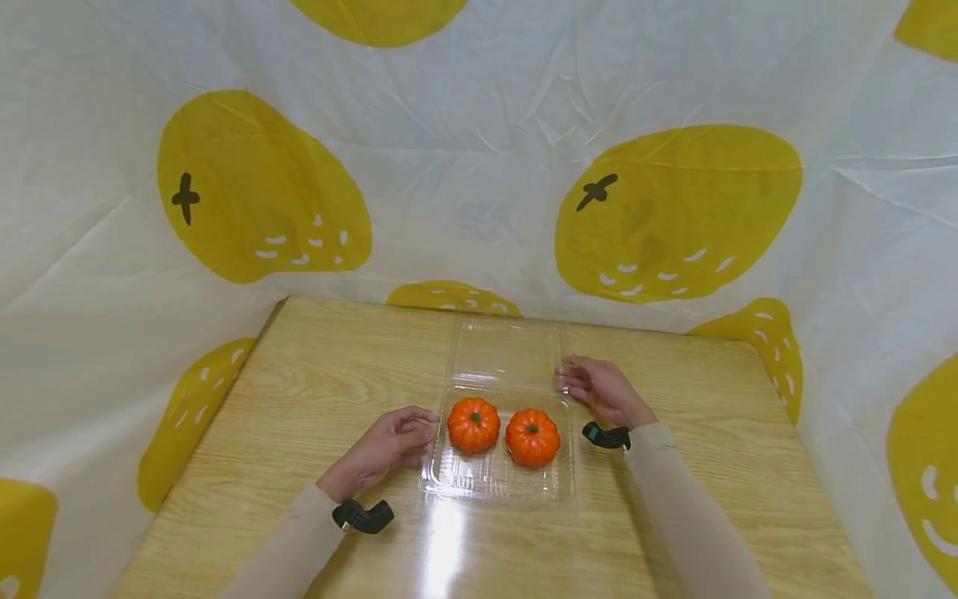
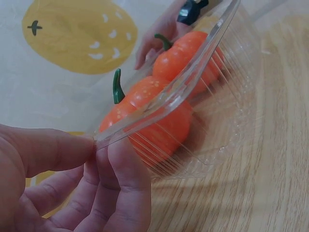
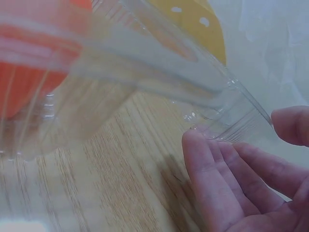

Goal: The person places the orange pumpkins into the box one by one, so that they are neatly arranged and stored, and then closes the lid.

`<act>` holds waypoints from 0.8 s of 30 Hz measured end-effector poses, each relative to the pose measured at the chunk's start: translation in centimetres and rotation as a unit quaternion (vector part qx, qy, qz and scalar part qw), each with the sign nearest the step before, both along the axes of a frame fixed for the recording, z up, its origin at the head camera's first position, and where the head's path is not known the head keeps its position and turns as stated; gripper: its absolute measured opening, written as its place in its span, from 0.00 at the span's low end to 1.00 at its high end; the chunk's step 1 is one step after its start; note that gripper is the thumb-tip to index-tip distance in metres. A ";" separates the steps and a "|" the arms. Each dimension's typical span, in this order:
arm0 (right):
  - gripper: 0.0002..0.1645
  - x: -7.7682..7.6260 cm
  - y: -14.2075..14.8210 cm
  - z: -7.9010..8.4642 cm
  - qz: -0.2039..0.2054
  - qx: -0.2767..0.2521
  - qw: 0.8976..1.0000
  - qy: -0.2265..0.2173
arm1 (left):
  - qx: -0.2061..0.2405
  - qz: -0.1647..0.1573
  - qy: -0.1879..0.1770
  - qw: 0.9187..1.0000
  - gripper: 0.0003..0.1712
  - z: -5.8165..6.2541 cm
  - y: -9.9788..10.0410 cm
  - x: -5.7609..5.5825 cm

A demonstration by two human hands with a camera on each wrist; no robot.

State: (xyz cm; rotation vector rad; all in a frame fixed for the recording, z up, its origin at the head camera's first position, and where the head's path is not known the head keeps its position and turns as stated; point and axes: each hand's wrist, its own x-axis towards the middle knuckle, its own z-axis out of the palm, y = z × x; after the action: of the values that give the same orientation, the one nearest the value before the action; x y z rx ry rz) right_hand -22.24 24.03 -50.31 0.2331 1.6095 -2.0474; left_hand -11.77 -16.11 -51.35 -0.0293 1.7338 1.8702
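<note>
Holding two orange pumpkins [image 1: 474, 426], clear container [image 1: 486, 484], left hand [image 1: 387, 443] pinching rim [image 2: 177, 99], right hand [image 1: 601, 388] loosely spread at lid [image 1: 507, 353].

Open bench [image 1: 516, 549] at six o'clock from the clear container [image 1: 490, 476], and there's room for a hand to slide in low between the two forearms! Nine o'clock? Blocked by the left hand [image 1: 389, 445] on the rim. The right hand [image 1: 599, 387] stands in the way at one. At twelve, the clear lid [image 1: 509, 349] bars the back. Inside, two orange pumpkins [image 1: 471, 433] leave only a slim gap between them, roomier floor at six.
</note>
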 end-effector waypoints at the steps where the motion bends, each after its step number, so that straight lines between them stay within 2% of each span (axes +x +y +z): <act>1: 0.27 0.0 0.0 0.0 0.000 0.001 1.000 0.001 | 0.000 0.000 0.000 1.000 0.25 0.0 0.0 0.0; 15: 0.34 0.2 0.2 0.4 0.011 0.007 1.000 0.012 | 0.003 -0.006 0.011 1.000 0.23 0.3 0.1 0.4; 24: 0.37 0.2 0.0 1.4 0.011 0.012 1.000 0.002 | -0.002 -0.002 0.005 1.000 0.23 0.6 0.0 0.6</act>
State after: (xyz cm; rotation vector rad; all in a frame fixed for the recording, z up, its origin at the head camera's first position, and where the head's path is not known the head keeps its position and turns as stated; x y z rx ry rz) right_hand -22.06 24.07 -48.86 0.2191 1.6334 -2.0139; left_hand -11.18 -16.08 -50.75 -0.0176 1.7445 1.8664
